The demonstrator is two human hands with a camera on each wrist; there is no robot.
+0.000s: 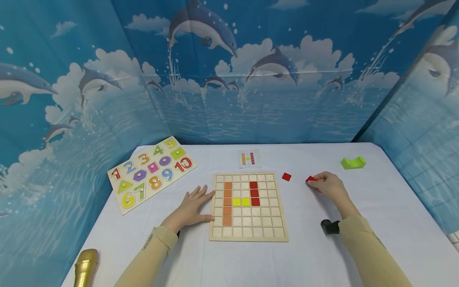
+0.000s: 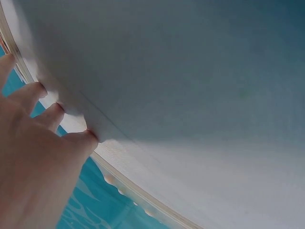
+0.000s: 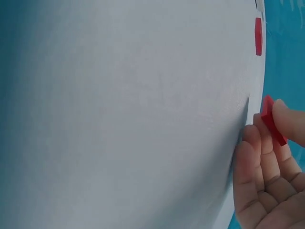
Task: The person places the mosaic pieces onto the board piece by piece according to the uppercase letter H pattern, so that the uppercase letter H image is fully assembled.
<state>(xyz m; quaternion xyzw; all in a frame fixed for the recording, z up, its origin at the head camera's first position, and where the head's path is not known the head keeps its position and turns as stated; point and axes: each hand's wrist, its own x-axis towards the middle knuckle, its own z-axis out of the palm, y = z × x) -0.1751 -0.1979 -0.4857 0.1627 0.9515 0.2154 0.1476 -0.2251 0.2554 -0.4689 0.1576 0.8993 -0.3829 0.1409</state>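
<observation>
A wooden grid board (image 1: 247,232) lies flat on the white table. Set in its cells are a column of orange tiles (image 1: 227,202), two yellow tiles (image 1: 241,202) and a shorter column of red tiles (image 1: 254,193). My left hand (image 1: 189,210) rests at the board's left edge, fingers spread, thumb and fingertips against the rim. Off to the board's right, my right hand (image 1: 330,186) pinches a red square tile (image 3: 271,121) between thumb and fingers, just over the table. Another red tile (image 1: 286,176) lies loose between that hand and the board.
Behind the board lies a small pattern card (image 1: 250,159). A number puzzle board (image 1: 150,171) is at the left, with a gold microphone (image 1: 86,265) at the front left. A green block (image 1: 353,162) stands at the far right. A dolphin curtain (image 1: 229,107) encloses the table.
</observation>
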